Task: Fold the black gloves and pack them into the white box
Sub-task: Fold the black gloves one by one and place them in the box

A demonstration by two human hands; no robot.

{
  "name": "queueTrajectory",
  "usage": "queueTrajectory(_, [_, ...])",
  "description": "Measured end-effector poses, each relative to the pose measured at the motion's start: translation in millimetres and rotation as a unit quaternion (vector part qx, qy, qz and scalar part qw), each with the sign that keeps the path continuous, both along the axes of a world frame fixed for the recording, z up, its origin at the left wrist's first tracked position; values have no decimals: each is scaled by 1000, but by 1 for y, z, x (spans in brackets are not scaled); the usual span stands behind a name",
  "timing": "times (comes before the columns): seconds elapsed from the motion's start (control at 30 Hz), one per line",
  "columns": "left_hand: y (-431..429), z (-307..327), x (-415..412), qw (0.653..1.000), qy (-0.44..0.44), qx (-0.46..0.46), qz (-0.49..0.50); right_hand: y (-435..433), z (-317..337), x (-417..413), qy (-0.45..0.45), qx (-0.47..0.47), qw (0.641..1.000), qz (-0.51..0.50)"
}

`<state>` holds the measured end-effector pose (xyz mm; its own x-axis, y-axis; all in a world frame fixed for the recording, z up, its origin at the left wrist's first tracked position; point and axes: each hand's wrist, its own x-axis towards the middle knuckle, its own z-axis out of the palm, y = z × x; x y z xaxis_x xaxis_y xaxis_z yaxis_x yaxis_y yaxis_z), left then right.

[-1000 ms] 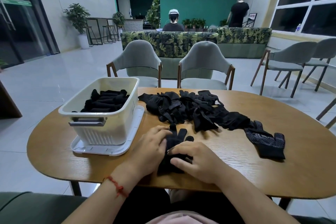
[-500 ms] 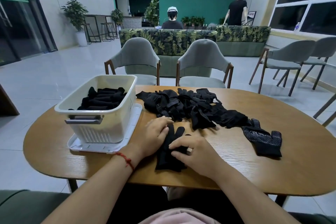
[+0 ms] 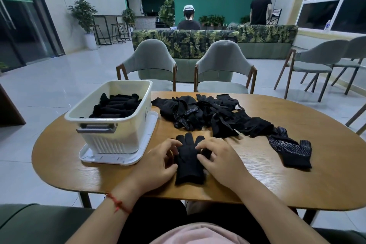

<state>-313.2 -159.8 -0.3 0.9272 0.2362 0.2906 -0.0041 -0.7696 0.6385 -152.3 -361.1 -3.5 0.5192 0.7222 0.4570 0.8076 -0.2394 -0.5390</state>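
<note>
A black glove (image 3: 189,161) lies flat on the wooden table (image 3: 277,180) in front of me, fingers pointing away. My left hand (image 3: 158,161) holds its left edge with curled fingers and thumb. My right hand (image 3: 220,158) holds its right edge, fingertips on the fabric. The white box (image 3: 111,140) stands to the left on its white lid (image 3: 118,159), with folded black gloves (image 3: 116,107) inside. A loose pile of black gloves (image 3: 208,117) lies behind the hands. A dotted black glove (image 3: 291,149) lies apart at the right.
Two grey chairs (image 3: 223,65) stand at the table's far side, and more chairs (image 3: 316,63) are at the right. A leaf-patterned sofa (image 3: 198,41) and two people with their backs turned are farther off. The table's near edge runs just below my wrists.
The glove has been straightened so that it lies flat with fingers spread. My hands have moved from on top of it to its two sides.
</note>
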Motion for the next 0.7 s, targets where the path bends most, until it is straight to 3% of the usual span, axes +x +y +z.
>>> queueTrajectory(0.17, [-1,1,-3,1000,10,22,-16,-7,11,-13,-22,-35,983,177])
queueTrajectory(0.7, [-3,0,0,998,6,49,-33,-3,3,-15,-86,-3,981,173])
